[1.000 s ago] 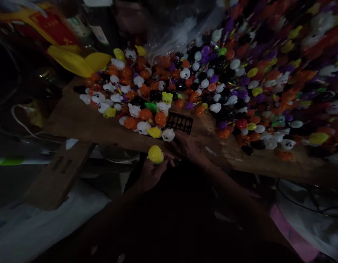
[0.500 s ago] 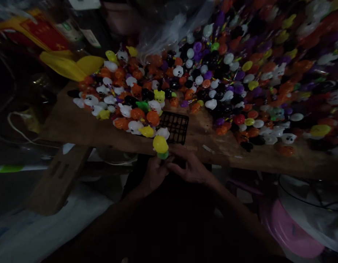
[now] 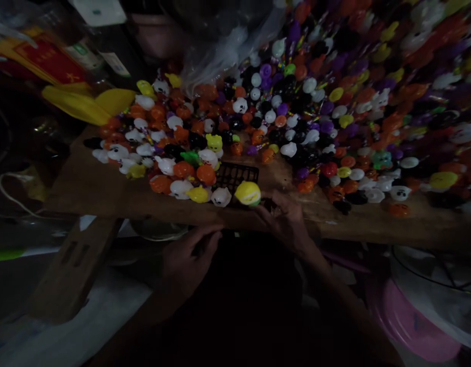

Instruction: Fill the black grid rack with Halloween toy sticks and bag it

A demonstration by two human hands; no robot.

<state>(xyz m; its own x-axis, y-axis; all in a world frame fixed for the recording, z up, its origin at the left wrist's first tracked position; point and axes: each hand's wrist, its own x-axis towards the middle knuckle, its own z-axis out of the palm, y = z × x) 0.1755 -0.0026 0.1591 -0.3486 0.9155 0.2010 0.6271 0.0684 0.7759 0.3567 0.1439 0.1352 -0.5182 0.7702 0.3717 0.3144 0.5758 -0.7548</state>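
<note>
A small yellow ball-headed toy (image 3: 248,193) with a green part beneath stands at the front edge of a black grid rack (image 3: 239,174). My right hand (image 3: 288,219) has its fingertips closed at the toy's lower right side; its lower end is hidden. My left hand (image 3: 191,257) is lower, just off the table's front edge, with thumb and fingers a little apart and nothing visible between them. Left of the yellow toy, a white animal-head toy (image 3: 221,197) and a yellow toy (image 3: 199,193) sit in a row.
Heaps of orange, white, black and purple toys (image 3: 323,122) cover the wooden table (image 3: 105,199). Clear plastic film (image 3: 220,56) lies at the back. A yellow cloth-like piece (image 3: 82,102) is at left. A slotted wooden board (image 3: 73,265) juts out front left; a pink basin (image 3: 418,321) is below right.
My right hand has carried the yellow toy from over the table's front edge rightward to the rack. My left hand has let go of it and drawn back left and down.
</note>
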